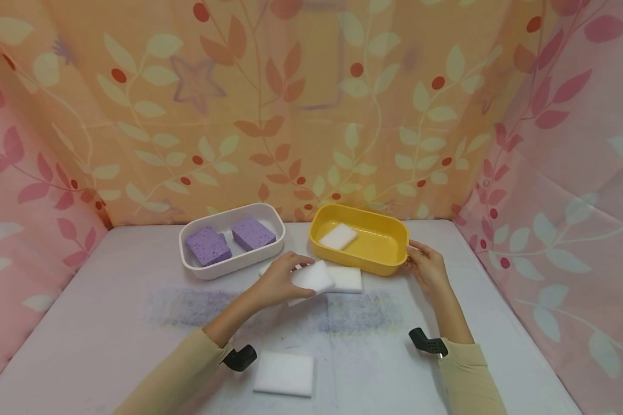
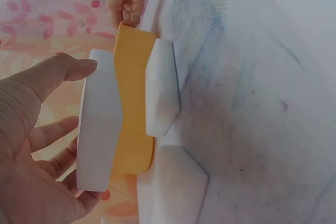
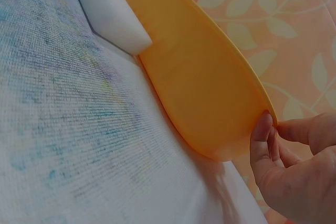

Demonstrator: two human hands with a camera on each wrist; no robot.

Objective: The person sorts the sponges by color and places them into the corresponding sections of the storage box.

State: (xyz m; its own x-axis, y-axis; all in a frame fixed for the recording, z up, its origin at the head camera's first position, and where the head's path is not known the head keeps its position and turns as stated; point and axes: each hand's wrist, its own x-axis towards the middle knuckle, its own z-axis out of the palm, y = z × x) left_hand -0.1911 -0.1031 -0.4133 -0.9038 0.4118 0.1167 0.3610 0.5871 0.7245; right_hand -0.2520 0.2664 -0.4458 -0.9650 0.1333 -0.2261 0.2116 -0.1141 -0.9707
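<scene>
My left hand (image 1: pixel 279 282) holds a white sponge block (image 1: pixel 314 278) above the table, thumb on one side and fingers on the other. In the left wrist view that block (image 2: pixel 98 124) stands on edge in front of the yellow tray (image 2: pixel 134 98). At the right end of the yellow tray (image 1: pixel 379 239), my right hand (image 1: pixel 430 268) pinches the rim between thumb and fingers, as the right wrist view also shows. One white sponge (image 1: pixel 338 236) lies inside the tray's left part. Just in front of the tray lies another white sponge (image 1: pixel 348 280), partly covered by the held one.
A white tray (image 1: pixel 239 265) at the back left carries several purple sponges (image 1: pixel 253 233). Behind my left hand shows the edge of a further white sponge (image 1: pixel 263 269). Nearer the front lies a white sponge (image 1: pixel 284 373). Patterned curtains (image 1: pixel 311 115) enclose the table.
</scene>
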